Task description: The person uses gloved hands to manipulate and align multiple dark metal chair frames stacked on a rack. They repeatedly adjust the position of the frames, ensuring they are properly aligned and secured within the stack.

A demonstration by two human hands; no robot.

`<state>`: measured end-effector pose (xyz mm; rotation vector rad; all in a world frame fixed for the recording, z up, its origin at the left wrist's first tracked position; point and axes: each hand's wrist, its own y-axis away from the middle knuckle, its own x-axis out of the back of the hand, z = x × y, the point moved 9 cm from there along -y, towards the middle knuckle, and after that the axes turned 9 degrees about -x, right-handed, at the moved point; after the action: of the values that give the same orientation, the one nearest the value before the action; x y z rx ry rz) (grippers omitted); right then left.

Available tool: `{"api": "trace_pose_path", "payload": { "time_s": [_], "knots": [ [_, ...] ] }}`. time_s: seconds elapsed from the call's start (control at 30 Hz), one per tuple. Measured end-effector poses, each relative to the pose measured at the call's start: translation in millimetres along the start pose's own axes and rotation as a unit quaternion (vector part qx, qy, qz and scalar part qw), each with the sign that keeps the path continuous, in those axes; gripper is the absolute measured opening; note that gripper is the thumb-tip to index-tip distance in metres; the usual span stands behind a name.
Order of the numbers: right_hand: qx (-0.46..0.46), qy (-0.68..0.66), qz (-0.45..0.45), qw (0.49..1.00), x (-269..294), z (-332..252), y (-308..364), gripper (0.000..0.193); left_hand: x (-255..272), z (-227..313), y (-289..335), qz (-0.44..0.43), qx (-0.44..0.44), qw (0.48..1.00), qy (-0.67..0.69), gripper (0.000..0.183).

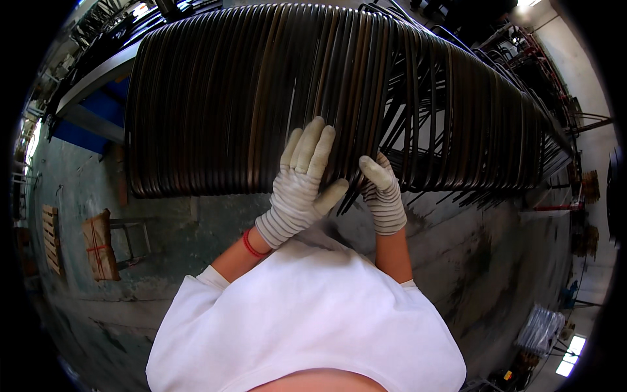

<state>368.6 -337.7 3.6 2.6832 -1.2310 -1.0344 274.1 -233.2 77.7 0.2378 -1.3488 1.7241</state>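
Note:
A long row of dark bent metal tubes (202, 111), packed side by side, stretches across the scene in front of me. My left hand (302, 179), in a pale striped work glove, lies against the tubes near the row's middle. Its fingers are stretched out and the thumb stands apart. Just to the right, my right hand (384, 196), gloved alike, is closed at the near lower ends of the tubes. Its thumb is on top, and part of the other fingers is hidden behind the metal. Right of that hand the tubes stand looser, with gaps between them.
On the left, a grey metal frame (98, 78) with a blue panel (81, 130) adjoins the row. A wrapped brown bundle (101, 247) and a wooden pallet (51, 238) are on the floor at left. A silvery wrapped stack (541, 330) is at lower right.

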Motion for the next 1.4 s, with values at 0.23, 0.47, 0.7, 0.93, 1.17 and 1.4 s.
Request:
{"api": "trace_pose_path", "payload": {
  "time_s": [0.23, 0.47, 0.7, 0.93, 1.17, 1.4],
  "knots": [
    [0.033, -0.056, 0.032, 0.997, -4.8, -10.0, -7.0, 0.042, 21.8, 0.0, 2.5, 0.01, 0.028, 0.998, 0.063, 0.07],
    [0.136, 0.091, 0.08, 0.983, 0.1, -68.1, -26.3, 0.051, 141.6, -69.7, 5.5, 0.159, 0.062, 0.966, -0.196, 0.065],
    [0.108, 0.102, 0.153, 0.977, -31.0, -117.1, -46.7, 0.046, 243.7, -262.2, 48.8, 0.185, 0.408, 0.894, 0.011, 0.079],
    [0.158, 0.256, 0.13, 0.945, 8.0, -173.1, -137.9, 0.027, 206.0, -326.8, 25.5, 0.014, 0.33, 0.8, 0.502, 0.045],
    [0.097, 0.223, 0.225, 0.943, -11.4, -160.0, -122.2, 0.028, 188.1, -295.7, 25.6, 0.091, 0.414, 0.677, 0.601, 0.033],
    [0.112, 0.346, 0.311, 0.878, -29.1, -164.5, -99.6, 0.015, 184.0, -271.7, 10.4, 0.087, 0.414, 0.691, 0.587, 0.025]
  ]
}}
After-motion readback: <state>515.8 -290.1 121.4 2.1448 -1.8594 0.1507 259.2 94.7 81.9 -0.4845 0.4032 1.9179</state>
